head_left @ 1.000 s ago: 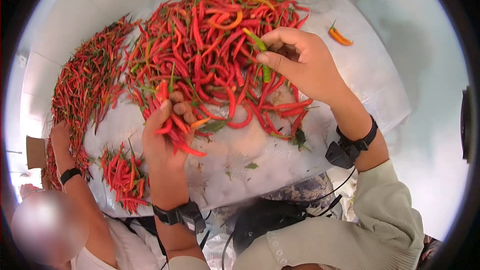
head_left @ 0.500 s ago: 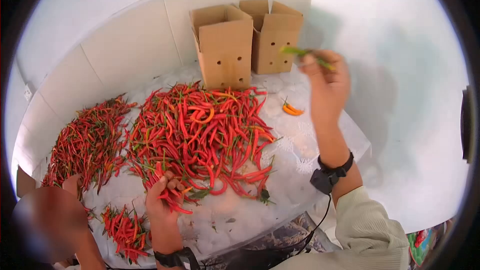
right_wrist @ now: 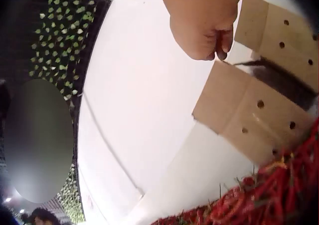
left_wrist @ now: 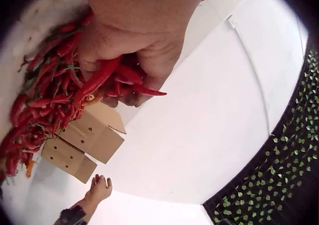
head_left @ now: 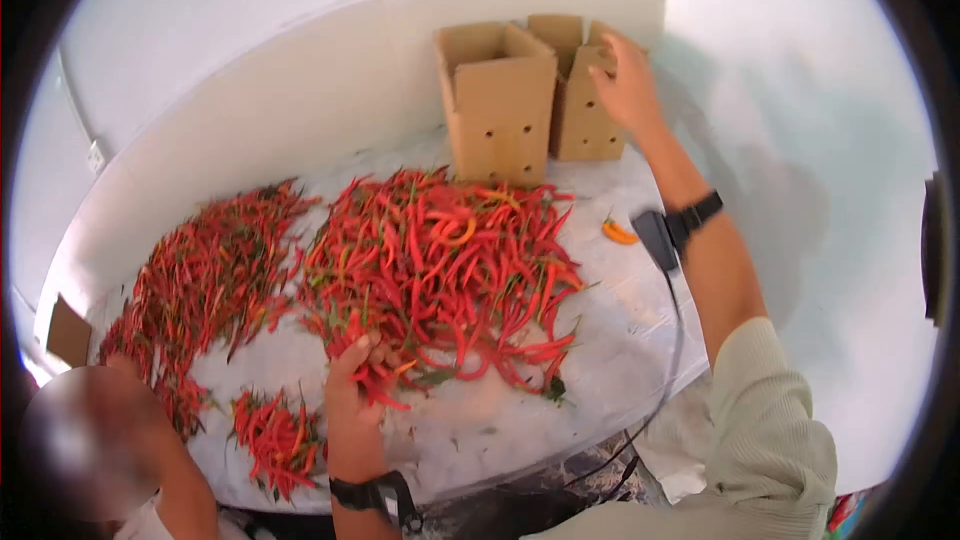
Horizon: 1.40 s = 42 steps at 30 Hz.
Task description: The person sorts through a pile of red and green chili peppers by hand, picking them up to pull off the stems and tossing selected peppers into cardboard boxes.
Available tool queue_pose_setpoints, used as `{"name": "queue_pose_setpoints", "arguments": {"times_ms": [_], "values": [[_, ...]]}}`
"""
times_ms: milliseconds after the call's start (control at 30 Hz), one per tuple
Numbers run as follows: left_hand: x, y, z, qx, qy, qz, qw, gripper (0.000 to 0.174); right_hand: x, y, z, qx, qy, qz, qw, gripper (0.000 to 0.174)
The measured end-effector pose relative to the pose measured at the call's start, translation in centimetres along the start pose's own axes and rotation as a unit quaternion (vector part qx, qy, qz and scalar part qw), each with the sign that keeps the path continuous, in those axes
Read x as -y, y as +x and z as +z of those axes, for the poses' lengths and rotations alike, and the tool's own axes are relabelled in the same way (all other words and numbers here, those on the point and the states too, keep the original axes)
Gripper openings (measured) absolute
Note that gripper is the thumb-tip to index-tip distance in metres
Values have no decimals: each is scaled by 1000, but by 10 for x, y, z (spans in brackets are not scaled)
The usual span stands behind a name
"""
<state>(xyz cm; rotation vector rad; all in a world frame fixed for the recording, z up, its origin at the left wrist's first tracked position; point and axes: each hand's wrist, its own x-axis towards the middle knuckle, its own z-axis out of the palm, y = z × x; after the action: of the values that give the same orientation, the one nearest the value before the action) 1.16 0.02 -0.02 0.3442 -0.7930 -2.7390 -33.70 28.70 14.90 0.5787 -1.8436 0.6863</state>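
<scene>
My left hand (head_left: 355, 395) holds a small bunch of red chillies (left_wrist: 99, 80), its fingers curled round them, low at the near edge of a large heap of red chillies (head_left: 430, 270). My right hand (head_left: 630, 90) is at the top of the right cardboard box (head_left: 590, 105), fingers spread and slightly bent, with no chilli visible in them. In the right wrist view the same hand (right_wrist: 207, 30) hangs above the boxes, its fingertips partly hidden.
The left cardboard box (head_left: 500, 125) stands open behind the heap. An orange chilli (head_left: 619, 232) lies to the right. At the left are a longer heap (head_left: 210, 270), a small pile (head_left: 275, 440) and another person's arm (head_left: 185, 485).
My right hand has moved from the heap up and away to the right box, and the green chilli it pinched is no longer visible. My left hand still grips its bunch.
</scene>
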Motion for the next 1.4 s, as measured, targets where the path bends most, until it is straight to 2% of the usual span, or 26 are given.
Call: {"name": "queue_pose_setpoints", "arguments": {"times_ms": [33,67,133,167,267,300,333,367,400,433,467,533,567,667,767,900,1000,1100,1200,1233,1267,1400], "values": [[1,-2,3,-27,9,15,999,21,19,-24,-5,53,117,56,990,28],[-1,-2,2,5,18,-2,1000,20,39,-47,-11,110,229,117,960,28],[-4,-2,-4,30,76,-45,996,22,76,-90,-27,186,234,122,946,25],[-2,-3,2,-19,87,-13,996,22,92,-110,-37,223,234,129,938,24],[-5,4,-1,37,-39,-58,997,20,128,-132,-63,431,322,123,834,15],[-5,3,-3,48,-66,-70,994,20,135,-140,-64,475,365,106,794,14],[-5,3,-3,59,-95,-81,990,19,140,-144,-65,516,357,91,773,16],[-6,4,-5,88,-67,-102,989,16,145,-147,-65,556,350,74,750,17],[-4,3,-3,66,-57,-97,991,17,149,-151,-64,594,342,56,726,18],[-2,1,2,45,-45,-93,994,17,152,-159,-60,563,332,-6,757,26],[0,0,6,24,-34,-88,995,18,151,-163,-59,572,320,-22,755,25],[1,0,5,43,-20,-105,993,19,149,-171,-60,589,296,-51,750,25],[3,0,4,53,-15,-114,992,20,146,-166,-66,627,281,-34,726,23],[7,-1,3,45,-8,-125,991,21,126,-176,-67,674,220,-65,702,23],[8,1,6,24,31,-162,986,21,124,-173,-64,666,263,-26,697,20],[11,-1,9,-4,90,-155,984,25,133,-168,-65,520,315,80,790,15],[11,-4,15,-14,161,-158,974,27,152,-179,-63,383,394,16,835,17],[15,-7,30,-15,204,-173,963,29,177,-195,-63,292,404,-110,860,18],[20,-8,32,9,200,-179,963,30,192,-208,-67,293,420,-201,835,19],[24,-9,34,4,209,-157,965,30,196,-211,-68,288,420,-220,832,19],[26,-9,33,0,219,-135,966,30,199,-213,-68,275,413,-223,839,19],[25,-6,29,5,218,-145,965,29,201,-214,-60,249,427,-237,836,18]]}}
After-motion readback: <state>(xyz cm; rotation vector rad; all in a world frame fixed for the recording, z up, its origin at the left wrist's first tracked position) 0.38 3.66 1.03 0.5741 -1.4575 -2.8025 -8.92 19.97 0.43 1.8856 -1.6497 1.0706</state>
